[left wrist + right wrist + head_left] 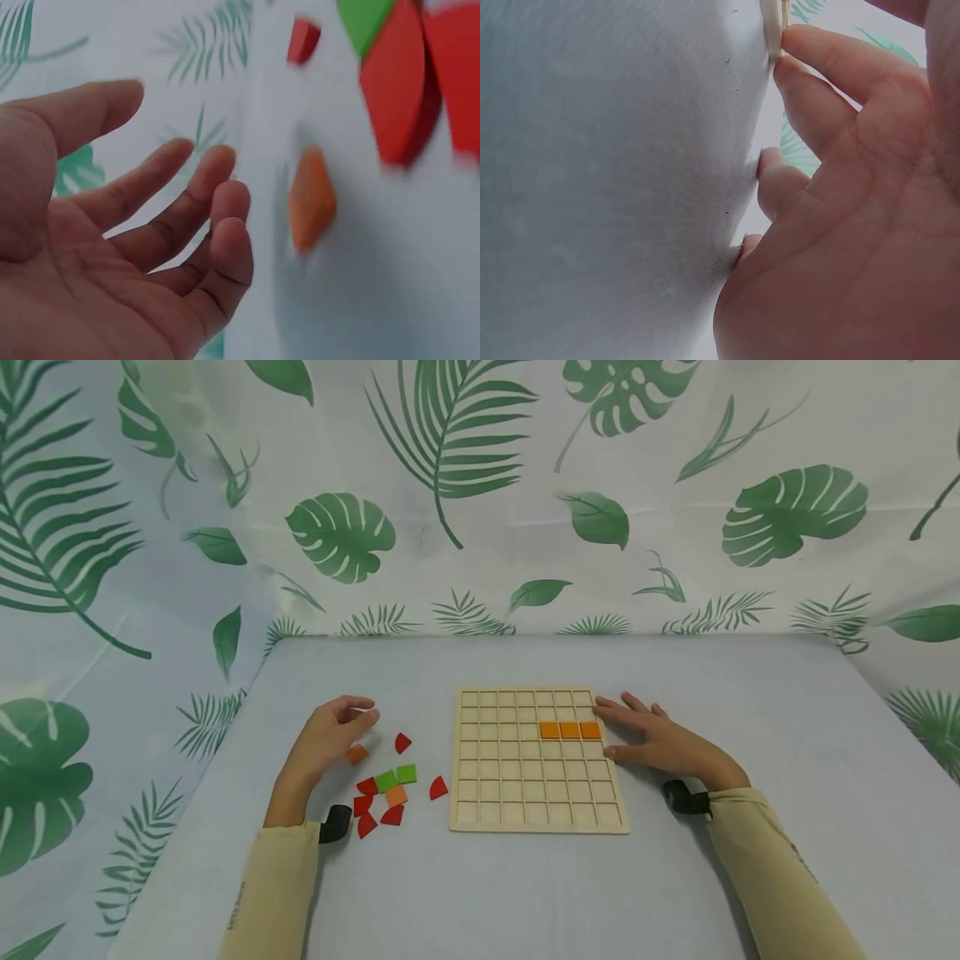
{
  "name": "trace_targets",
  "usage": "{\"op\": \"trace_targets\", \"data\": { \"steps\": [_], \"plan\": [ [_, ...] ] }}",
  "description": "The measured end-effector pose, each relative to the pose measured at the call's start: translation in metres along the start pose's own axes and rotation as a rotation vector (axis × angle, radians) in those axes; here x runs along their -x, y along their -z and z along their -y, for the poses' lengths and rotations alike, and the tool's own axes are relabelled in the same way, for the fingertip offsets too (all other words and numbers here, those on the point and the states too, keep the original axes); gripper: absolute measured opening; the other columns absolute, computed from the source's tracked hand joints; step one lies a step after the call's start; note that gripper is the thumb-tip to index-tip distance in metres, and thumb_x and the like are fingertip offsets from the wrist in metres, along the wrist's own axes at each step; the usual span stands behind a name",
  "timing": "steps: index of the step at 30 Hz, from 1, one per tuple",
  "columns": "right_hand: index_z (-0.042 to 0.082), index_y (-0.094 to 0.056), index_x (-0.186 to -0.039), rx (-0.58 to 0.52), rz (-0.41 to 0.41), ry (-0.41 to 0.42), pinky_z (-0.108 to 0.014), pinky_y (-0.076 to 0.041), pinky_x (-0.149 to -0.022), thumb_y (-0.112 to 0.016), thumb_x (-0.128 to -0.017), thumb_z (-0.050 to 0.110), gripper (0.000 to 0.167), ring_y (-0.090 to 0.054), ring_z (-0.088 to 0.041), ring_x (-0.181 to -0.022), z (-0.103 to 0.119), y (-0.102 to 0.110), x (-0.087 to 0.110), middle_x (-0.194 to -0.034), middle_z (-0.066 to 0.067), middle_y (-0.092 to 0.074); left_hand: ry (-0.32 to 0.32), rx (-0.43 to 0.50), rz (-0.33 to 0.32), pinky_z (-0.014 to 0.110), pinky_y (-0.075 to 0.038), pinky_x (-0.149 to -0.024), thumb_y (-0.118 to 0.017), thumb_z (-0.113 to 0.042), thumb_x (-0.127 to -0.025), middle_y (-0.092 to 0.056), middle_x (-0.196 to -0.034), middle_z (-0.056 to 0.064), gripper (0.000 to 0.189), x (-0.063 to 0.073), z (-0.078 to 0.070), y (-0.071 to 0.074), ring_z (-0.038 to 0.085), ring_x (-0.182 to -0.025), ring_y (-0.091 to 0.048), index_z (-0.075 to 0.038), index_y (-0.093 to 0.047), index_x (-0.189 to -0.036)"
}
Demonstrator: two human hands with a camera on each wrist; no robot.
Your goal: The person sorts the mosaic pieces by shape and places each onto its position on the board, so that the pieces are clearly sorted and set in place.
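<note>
My left hand (324,739) hovers at the left of the table with nothing between its loosely bent fingers. Just beside and below it lies an orange tile (357,754), which the left wrist view also shows apart from the fingers. A wooden grid board (510,768) lies flat in the middle. Three orange tiles (570,730) sit side by side in one of its upper rows, at the right end. With fingers extended, my right hand (663,739) touches the board's right edge; the right wrist view shows two fingertips against that edge.
Between the left hand and the board lie several loose pieces: red quarter-rounds (438,787), two green squares (406,773) and another orange square (396,795). A white cloth with green leaf prints (341,537) hangs behind the table and along its sides.
</note>
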State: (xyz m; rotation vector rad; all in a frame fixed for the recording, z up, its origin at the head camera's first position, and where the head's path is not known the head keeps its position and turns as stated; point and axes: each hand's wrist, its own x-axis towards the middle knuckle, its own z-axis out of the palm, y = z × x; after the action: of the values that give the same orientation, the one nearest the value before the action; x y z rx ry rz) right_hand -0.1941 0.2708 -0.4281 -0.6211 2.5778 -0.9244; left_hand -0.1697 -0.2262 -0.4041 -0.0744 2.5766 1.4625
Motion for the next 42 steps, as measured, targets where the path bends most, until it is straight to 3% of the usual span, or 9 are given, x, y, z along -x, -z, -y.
{"op": "trace_targets", "data": {
  "steps": [6,13,18,25,34,42],
  "plan": [
    [0.005,-0.042,-0.164,0.007,0.002,-0.005,-0.069,0.008,-0.122,-0.078,-0.099,0.037,0.081,0.0,-0.047,-0.161,-0.001,0.0,0.0,-0.174,-0.016,-0.027,0.088,-0.066,0.036,0.056,-0.047,-0.105,-0.065,-0.039,-0.107,-0.056,-0.146,0.024,0.054,0.004,0.014,0.016,0.04,-0.127,-0.052,-0.002,-0.058,-0.145],
    [0.004,-0.042,-0.164,0.01,0.002,-0.012,-0.07,0.008,-0.122,-0.078,-0.098,0.037,0.082,0.001,-0.047,-0.161,0.001,0.0,-0.001,-0.174,-0.017,-0.026,0.092,-0.151,0.074,0.05,-0.049,-0.096,-0.072,-0.034,-0.102,-0.062,-0.126,0.02,0.049,0.006,0.021,0.026,0.036,-0.115,-0.055,0.002,-0.061,-0.133],
    [0.005,-0.042,-0.164,0.011,0.001,-0.013,-0.07,0.008,-0.122,-0.078,-0.098,0.037,0.081,0.001,-0.047,-0.161,0.001,0.001,0.0,-0.174,-0.016,-0.026,0.077,-0.227,0.116,0.052,-0.048,-0.096,-0.076,-0.03,-0.098,-0.059,-0.126,0.021,0.044,0.003,0.024,0.023,0.038,-0.117,-0.052,0.001,-0.063,-0.126],
    [0.004,-0.042,-0.164,0.008,0.001,-0.004,-0.07,0.008,-0.122,-0.078,-0.099,0.037,0.081,0.001,-0.047,-0.161,-0.001,0.0,-0.001,-0.174,-0.017,-0.026,0.073,-0.397,0.096,0.055,-0.049,-0.09,-0.075,-0.024,-0.097,-0.055,-0.118,0.02,0.033,0.002,0.022,0.013,0.041,-0.118,-0.044,0.001,-0.064,-0.115],
    [0.005,-0.042,-0.164,0.013,0.0,-0.004,-0.07,0.007,-0.122,-0.078,-0.099,0.038,0.081,0.001,-0.048,-0.161,-0.001,0.001,0.001,-0.174,-0.017,-0.027,0.049,-0.431,0.075,0.056,-0.049,-0.09,-0.071,-0.016,-0.097,-0.055,-0.117,0.023,0.029,0.003,0.013,0.007,0.043,-0.115,-0.045,0.006,-0.061,-0.115],
    [0.004,-0.042,-0.164,0.012,-0.002,0.004,-0.07,0.007,-0.122,-0.077,-0.099,0.037,0.081,0.001,-0.048,-0.161,0.0,0.001,0.001,-0.174,-0.017,-0.026,0.026,-0.367,0.064,0.045,-0.048,-0.081,-0.071,-0.008,-0.1,-0.057,-0.101,0.015,0.027,0.001,0.013,0.001,0.032,-0.096,-0.055,0.001,-0.051,-0.115]
  ]
}}
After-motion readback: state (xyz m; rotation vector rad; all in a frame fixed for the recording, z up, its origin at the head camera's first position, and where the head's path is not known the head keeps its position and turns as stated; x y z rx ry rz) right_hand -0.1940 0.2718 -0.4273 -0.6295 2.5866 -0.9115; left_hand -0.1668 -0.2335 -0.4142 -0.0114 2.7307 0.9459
